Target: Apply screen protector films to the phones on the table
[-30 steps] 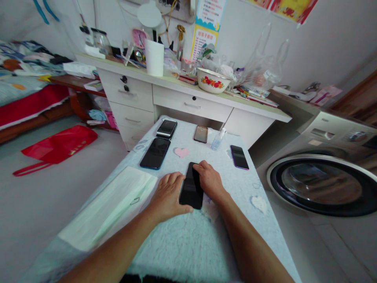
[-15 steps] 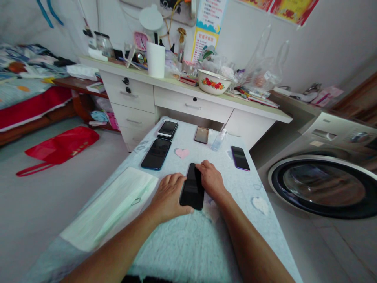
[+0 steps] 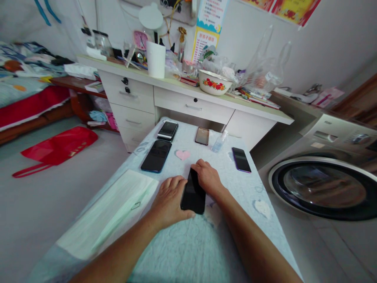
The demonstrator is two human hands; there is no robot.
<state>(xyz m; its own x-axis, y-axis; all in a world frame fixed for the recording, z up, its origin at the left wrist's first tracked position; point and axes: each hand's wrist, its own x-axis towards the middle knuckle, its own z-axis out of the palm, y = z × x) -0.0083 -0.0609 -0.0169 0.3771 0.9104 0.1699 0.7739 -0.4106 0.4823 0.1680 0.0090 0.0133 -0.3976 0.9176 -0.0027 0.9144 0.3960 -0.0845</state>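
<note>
A black phone lies screen up on the cloth-covered table. Around its left side and lower edge are the fingers and thumb of my left hand, gripping it. My right hand rests at the phone's upper right, its fingers bent over the top corner. To the left of the hands lie a larger dark phone and a folded pale cloth. Farther back are stacked phones, a brown phone case and a clear spray bottle. Another phone is at the right.
Behind the table stands a white desk with a floral bowl, a white bin and plastic bags. A washing machine is close on the right. On the floor at the left lies a red bag.
My right hand has shifted slightly up and left, onto the phone's top edge. My left hand keeps its place at the phone. The view has moved a little.
</note>
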